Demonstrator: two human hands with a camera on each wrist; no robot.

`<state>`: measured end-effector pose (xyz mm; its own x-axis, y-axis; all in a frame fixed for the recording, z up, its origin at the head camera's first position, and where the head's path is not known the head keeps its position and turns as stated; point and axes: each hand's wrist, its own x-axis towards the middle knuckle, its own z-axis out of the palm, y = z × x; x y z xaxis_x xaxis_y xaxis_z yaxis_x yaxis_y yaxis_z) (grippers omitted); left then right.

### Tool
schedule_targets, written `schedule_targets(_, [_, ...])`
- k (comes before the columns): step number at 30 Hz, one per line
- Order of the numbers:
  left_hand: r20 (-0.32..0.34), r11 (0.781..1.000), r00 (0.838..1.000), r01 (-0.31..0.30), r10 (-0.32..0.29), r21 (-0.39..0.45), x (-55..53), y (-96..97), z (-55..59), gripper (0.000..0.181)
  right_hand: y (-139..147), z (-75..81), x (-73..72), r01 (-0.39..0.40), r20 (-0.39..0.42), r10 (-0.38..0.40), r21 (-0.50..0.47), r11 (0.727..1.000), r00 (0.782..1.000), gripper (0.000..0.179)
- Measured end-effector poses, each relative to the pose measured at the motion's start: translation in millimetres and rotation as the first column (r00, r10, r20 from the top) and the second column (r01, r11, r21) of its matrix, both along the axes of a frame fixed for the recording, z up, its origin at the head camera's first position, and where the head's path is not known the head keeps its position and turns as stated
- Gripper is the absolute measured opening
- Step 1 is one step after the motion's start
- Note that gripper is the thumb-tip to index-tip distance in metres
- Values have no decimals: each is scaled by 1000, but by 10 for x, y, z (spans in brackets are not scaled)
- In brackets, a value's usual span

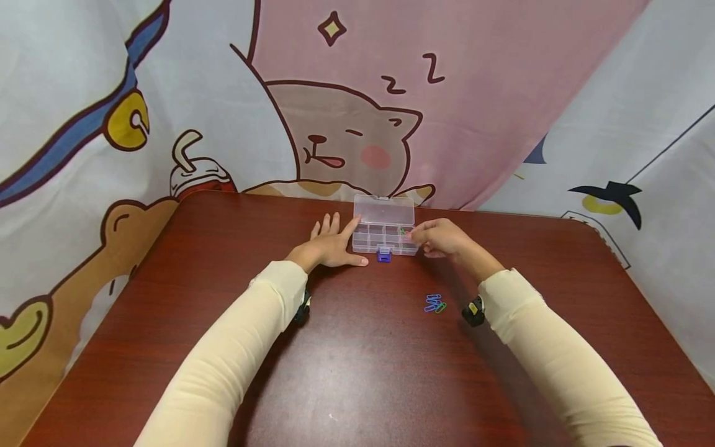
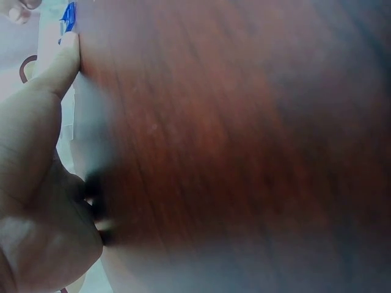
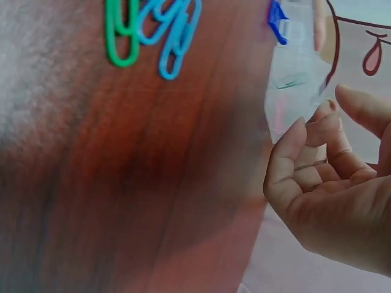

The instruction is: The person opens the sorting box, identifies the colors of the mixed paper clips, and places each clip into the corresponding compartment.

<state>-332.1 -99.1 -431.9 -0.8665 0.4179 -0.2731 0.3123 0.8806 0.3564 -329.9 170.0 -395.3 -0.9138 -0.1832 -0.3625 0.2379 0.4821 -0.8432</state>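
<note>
A clear plastic compartment box (image 1: pixel 376 239) with a blue latch (image 1: pixel 383 255) lies at the back of the table, its lid (image 1: pixel 384 210) raised. My left hand (image 1: pixel 332 243) is spread beside its left end, index finger at the left side and thumb along the front. At the right end, my right hand (image 1: pixel 442 238) has its fingertips right at the rim, fingers bent, with no object visible between them in the right wrist view. Green (image 3: pixel 290 83) and pink paper clips (image 3: pixel 281 110) show through the box wall there.
A small cluster of blue paper clips (image 1: pixel 432 302) with a green paper clip (image 1: pixel 440 308) lies on the dark red-brown table (image 1: pixel 357 372), nearer than the right hand. Behind the table's far edge hangs a cartoon-printed curtain (image 1: pixel 346 136).
</note>
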Motion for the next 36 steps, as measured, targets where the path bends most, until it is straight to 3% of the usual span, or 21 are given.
schedule_targets(15, [-4,1000,1000,-2,2,-14,6,-9,-16,106,-12,-35,-25,-11,37,10,25,1000,999,30])
schedule_targets(25, [-13,1000,1000,1,-1,-3,0,4,-2,105,-17,-68,-26,11,7,-11,34,999,1000,29])
schedule_targets(36, [-5,998,999,-37,37,50,6,20,-22,77,-41,-59,-11,10,-7,-10,50,999,1000,29])
